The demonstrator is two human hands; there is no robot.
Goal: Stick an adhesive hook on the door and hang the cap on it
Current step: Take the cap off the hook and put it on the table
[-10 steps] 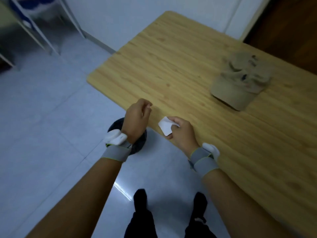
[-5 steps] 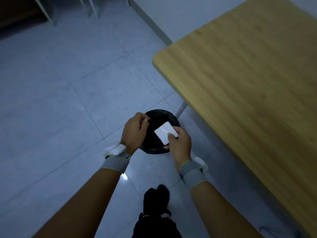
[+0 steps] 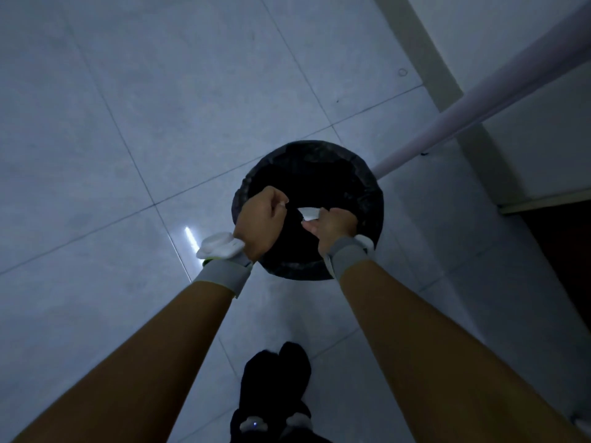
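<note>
Gone from view since half a second ago: the wooden tabletop, with the camera now tipped steeply down over the floor. Both hands carried forward from beside the black bin (image 3: 367, 199) to directly above its round opening. No brand, label or writing legible anywhere; too dim to read the white piece.

Left hand (image 3: 262, 219) curled into a loose fist over the bin's left rim, back of the hand up, fingertips (image 3: 281, 203) pinched together near the thumb; whether anything sits between them cannot be told. Grey wristband (image 3: 224, 276) around that wrist, with a white device (image 3: 219, 244) just beyond it on the outer side.

Right hand (image 3: 332, 223) closed on the adhesive hook (image 3: 309, 213), a small flat white piece held over the middle of the bin's mouth. Mostly hidden behind the knuckles, only its upper-left corner showing, lying roughly across the frame and pointing toward the left hand; its long axis cannot be judged. Hands near each other but apart, the dark gap of the bin between them.

Both forearms bare, stretched forward and converging. Grey tiled floor (image 3: 128, 123) all around, a pale table leg (image 3: 447, 123) slanting away just beside the bin's far right edge, dark feet (image 3: 278, 369) below.
</note>
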